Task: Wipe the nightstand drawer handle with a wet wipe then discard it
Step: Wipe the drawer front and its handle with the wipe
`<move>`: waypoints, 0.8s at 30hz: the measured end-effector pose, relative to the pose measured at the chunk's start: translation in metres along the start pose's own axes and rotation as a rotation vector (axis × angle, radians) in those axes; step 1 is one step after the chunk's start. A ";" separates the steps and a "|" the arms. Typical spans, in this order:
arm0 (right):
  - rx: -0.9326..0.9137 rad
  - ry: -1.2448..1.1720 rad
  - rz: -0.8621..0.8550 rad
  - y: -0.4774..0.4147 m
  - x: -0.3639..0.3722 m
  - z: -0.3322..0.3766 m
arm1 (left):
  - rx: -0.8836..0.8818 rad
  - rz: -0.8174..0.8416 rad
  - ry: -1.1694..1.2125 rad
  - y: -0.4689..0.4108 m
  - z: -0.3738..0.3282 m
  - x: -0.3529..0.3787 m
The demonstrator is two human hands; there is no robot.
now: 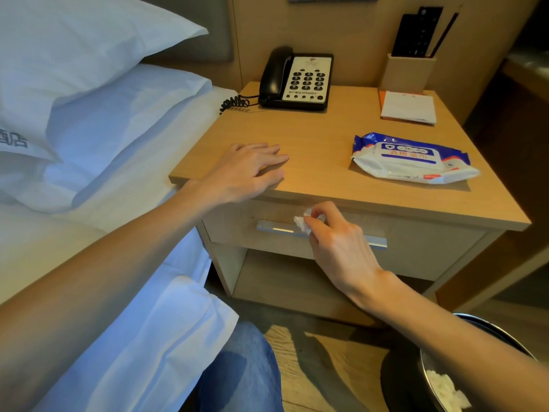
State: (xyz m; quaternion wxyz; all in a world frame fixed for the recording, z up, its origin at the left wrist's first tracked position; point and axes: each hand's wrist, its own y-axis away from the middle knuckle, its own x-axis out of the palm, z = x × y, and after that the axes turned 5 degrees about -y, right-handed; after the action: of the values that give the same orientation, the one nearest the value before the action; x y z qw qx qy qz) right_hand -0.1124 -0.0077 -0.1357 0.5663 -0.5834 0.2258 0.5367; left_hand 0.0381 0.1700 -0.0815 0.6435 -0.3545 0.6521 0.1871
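A long silver handle (274,228) runs across the front of the wooden nightstand drawer (421,251). My right hand (338,245) is shut on a crumpled white wet wipe (301,223) and presses it against the handle near its middle, hiding part of the bar. My left hand (246,171) lies flat, fingers spread, on the front left corner of the nightstand top (315,144). A blue and white wet wipe pack (413,159) lies on the top to the right.
A black and cream telephone (297,80) stands at the back, a notepad (408,107) and a wooden holder (407,72) at the back right. A black bin (416,373) holding white wipes sits on the floor at lower right. The bed with pillows (89,84) is left.
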 end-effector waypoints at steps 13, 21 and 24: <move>-0.017 0.027 0.122 0.001 0.017 0.014 | -0.005 0.000 0.003 0.000 0.000 0.000; -0.156 0.405 0.076 -0.006 0.033 0.015 | -0.007 0.006 0.002 0.000 0.000 0.000; -0.145 0.464 0.059 -0.009 0.038 0.016 | -0.008 0.004 0.004 -0.001 0.000 0.000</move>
State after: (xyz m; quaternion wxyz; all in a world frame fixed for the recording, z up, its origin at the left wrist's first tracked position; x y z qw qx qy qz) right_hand -0.0988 0.0221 -0.1619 0.4403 -0.7232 0.3276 0.4193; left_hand 0.0382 0.1692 -0.0815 0.6405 -0.3562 0.6532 0.1903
